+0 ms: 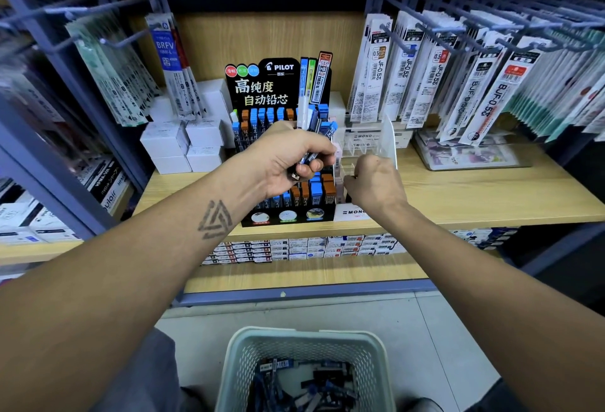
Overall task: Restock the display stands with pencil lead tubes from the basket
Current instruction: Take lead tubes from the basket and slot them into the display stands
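My left hand [288,156] grips a bundle of pencil lead tubes [316,135] with blue caps, held upright over the black Pilot display stand [288,215] on the wooden shelf. That stand holds rows of blue and orange capped tubes. My right hand [373,182] pinches a dark tube at its fingertips, low at the front of the clear Mono stand [370,146] right of the Pilot stand. A pale mesh basket [242,356] sits on the floor below, with several dark and blue tubes inside.
Packs of refills hang on hooks at upper right [458,77] and upper left [108,74]. White boxes [176,143] are stacked left of the Pilot stand. A clear tray [471,156] sits on the shelf at right. Boxed stock [294,246] lines the lower shelf.
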A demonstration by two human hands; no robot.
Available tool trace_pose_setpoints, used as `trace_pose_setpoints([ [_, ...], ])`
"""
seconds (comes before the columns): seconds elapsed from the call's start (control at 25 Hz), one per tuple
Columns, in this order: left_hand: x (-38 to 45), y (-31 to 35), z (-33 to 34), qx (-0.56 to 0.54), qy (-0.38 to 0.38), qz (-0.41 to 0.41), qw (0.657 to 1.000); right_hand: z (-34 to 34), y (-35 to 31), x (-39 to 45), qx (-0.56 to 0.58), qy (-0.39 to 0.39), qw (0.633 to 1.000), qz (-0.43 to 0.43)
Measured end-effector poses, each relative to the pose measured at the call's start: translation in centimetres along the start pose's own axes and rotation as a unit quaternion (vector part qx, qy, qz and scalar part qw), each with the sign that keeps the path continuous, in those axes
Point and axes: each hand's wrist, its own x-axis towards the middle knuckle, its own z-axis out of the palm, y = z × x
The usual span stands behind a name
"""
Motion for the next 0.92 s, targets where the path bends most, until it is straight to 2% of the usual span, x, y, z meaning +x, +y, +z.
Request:
trace_pose_setpoints([
  [0.4, 0.5, -1.7, 1.4, 0.066, 0.033, -0.029, 0.997, 0.0, 0.8, 0.3, 0.055, 0.020, 0.998, 0.039],
  [0.68, 1.4, -2.0, 1.5, 0.053, 0.051, -0.035, 0.997, -1.2, 1.8, 1.2, 0.137, 0.008, 0.986, 0.096],
  [0.8, 1.6, -2.1, 1.5, 0.046, 0.051, -0.036, 0.997, -2.1, 1.6, 0.9, 0.154, 0.016, 0.984, 0.083],
  [0.88, 1.5, -2.4, 1.7, 0.048, 0.044, -0.039, 0.997, -2.5, 0.8, 0.3, 0.246, -0.005, 0.966, 0.075],
  [0.92, 1.4, -2.4, 1.8, 0.050, 0.031, -0.043, 0.997, -2.6, 0.1, -0.2, 0.336, -0.032, 0.938, 0.079],
])
